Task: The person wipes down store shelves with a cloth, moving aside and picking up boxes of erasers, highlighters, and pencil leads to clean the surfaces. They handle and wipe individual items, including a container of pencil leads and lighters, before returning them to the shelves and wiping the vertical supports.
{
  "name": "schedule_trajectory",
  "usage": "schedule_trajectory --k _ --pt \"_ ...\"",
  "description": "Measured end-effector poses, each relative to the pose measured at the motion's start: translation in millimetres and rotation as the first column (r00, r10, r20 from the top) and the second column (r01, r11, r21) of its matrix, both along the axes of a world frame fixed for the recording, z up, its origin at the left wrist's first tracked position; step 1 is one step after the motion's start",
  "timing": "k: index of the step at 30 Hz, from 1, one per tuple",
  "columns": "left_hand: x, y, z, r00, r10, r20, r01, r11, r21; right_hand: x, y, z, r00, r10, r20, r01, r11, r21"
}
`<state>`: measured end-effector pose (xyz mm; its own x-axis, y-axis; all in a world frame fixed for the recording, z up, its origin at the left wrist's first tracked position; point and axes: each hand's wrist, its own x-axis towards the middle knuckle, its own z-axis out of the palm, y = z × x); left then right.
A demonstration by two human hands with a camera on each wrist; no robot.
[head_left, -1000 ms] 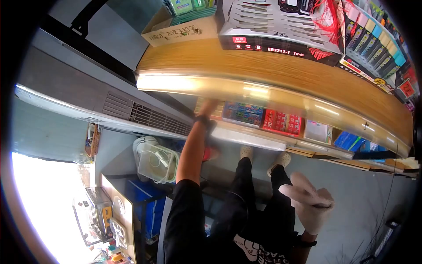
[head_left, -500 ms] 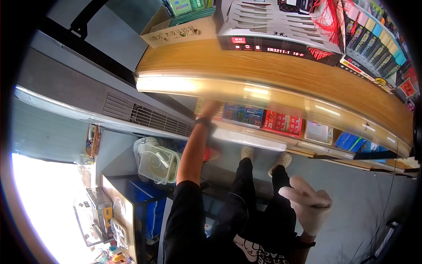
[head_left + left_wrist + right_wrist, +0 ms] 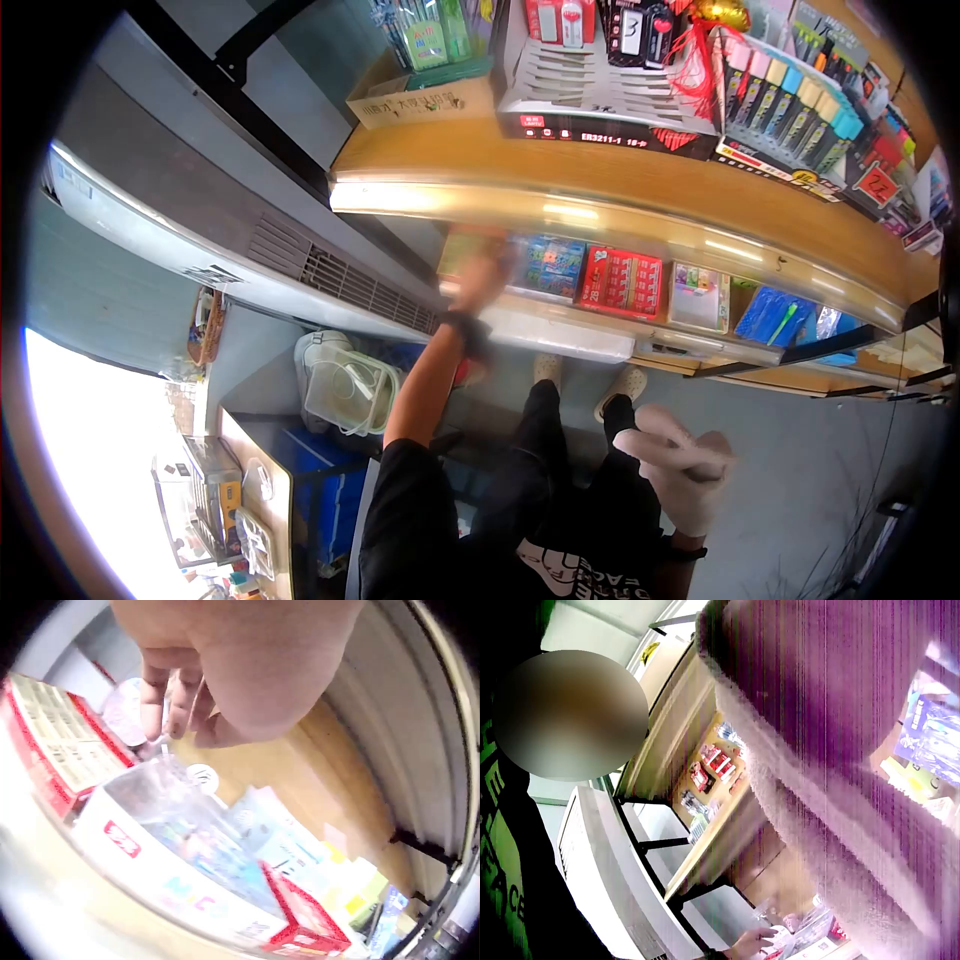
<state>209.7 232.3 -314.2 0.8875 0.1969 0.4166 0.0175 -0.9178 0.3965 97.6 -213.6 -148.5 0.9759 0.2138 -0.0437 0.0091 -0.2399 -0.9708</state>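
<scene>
My left hand (image 3: 485, 275) reaches under the counter edge into the lower shelf, blurred by motion. In the left wrist view its bent fingers (image 3: 154, 712) hang right above crumpled clear plastic (image 3: 154, 780) at the end of a white-and-red box (image 3: 180, 877); I cannot tell whether they pinch the plastic. Beside this lies a red-edged box (image 3: 64, 742) with pale rows. A fluffy pinkish-white cloth (image 3: 675, 465) is bunched around my right hand, low at the right by my leg. It hides the fingers and fills much of the right wrist view (image 3: 780, 795).
Blue (image 3: 550, 268) and red boxes (image 3: 622, 282) and a pale tray (image 3: 700, 295) line the lower shelf. Above juts the wooden counter (image 3: 600, 175) with its shiny edge, bearing a display box (image 3: 610, 130) and markers (image 3: 790, 110). A vented grey unit (image 3: 350, 285) stands left.
The head view has shifted, showing more of the counter's goods and the lower shelf. My left hand has drawn slightly outward from under the edge. My right hand keeps the cloth low at the right.
</scene>
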Motion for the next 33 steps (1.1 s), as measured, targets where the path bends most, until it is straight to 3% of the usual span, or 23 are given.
schedule_trajectory --k 3,5,7,10,14,17,21,33 --pt "-16.8 -45.0 62.3 0.987 -0.131 0.092 0.128 0.991 0.040 -7.5 -5.0 4.7 1.000 0.019 0.020 -0.020 0.999 0.043" --pt "-28.5 -77.8 110.2 0.900 -0.328 0.287 0.288 0.942 0.174 -10.6 -8.9 8.1 0.999 0.028 0.031 -0.030 0.996 0.078" --pt "-41.5 -105.0 144.7 0.854 -0.421 0.307 0.378 0.906 0.192 -16.0 -13.3 10.8 0.999 0.029 0.040 -0.033 0.994 0.103" --pt "-52.3 -134.4 195.7 0.782 -0.483 0.394 0.401 0.874 0.275 -22.4 -18.4 14.8 0.998 0.033 0.051 -0.040 0.989 0.140" --pt "-47.5 -152.3 243.8 0.863 -0.321 0.391 0.192 0.923 0.335 -33.1 -25.6 19.2 0.997 0.033 0.068 -0.045 0.983 0.178" --pt "-30.9 -160.6 261.3 0.865 -0.254 0.432 0.160 0.957 0.242 -39.9 -29.2 22.2 0.996 0.038 0.078 -0.053 0.978 0.202" --pt "-12.6 -155.1 240.9 0.888 -0.255 0.383 0.132 0.939 0.319 -48.7 -39.5 23.4 0.995 0.045 0.089 -0.063 0.975 0.214" --pt "-17.3 -162.7 239.2 0.945 -0.156 0.287 0.043 0.930 0.366 -59.0 -52.8 25.7 0.993 0.061 0.097 -0.081 0.972 0.219"
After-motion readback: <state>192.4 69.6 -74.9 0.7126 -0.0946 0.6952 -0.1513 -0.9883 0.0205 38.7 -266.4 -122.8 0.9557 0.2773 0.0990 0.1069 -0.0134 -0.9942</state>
